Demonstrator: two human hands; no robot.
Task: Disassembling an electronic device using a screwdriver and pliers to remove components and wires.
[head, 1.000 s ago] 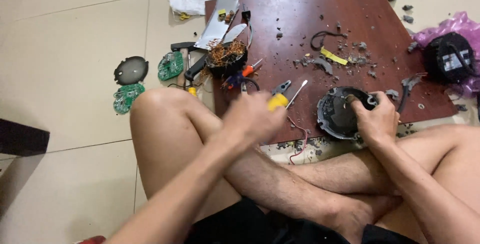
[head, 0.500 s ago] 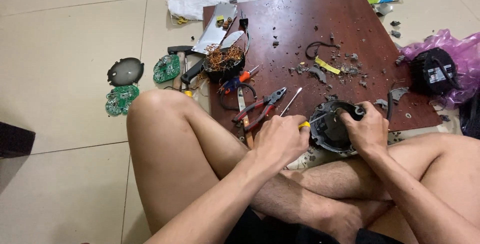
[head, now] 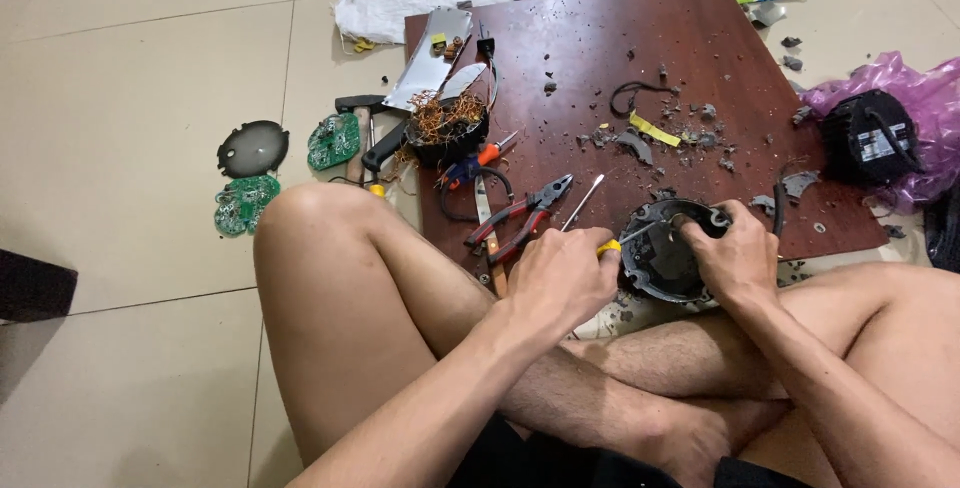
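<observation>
I sit cross-legged at a dark red wooden board (head: 700, 58) on the floor. My right hand (head: 738, 253) grips the rim of a round black motor housing (head: 660, 258) at the board's near edge. My left hand (head: 560, 278) is closed around a yellow-handled screwdriver (head: 612, 245) whose tip points into the housing. Just left of that hand lie red-handled pliers (head: 515, 218) and a second thin screwdriver (head: 583, 201).
A black bowl of copper wire (head: 445, 128), a cleaver (head: 430, 63), a hammer (head: 358, 108), green circuit boards (head: 333, 140) and a black disc (head: 252, 148) lie at left. Plastic debris litters the board. A black part sits on a purple bag (head: 930, 98) at right.
My left hand has come back from the board's middle toward the housing, bringing the yellow-handled screwdriver to its rim. The pliers now lie uncovered on the board. The right hand stays on the housing.
</observation>
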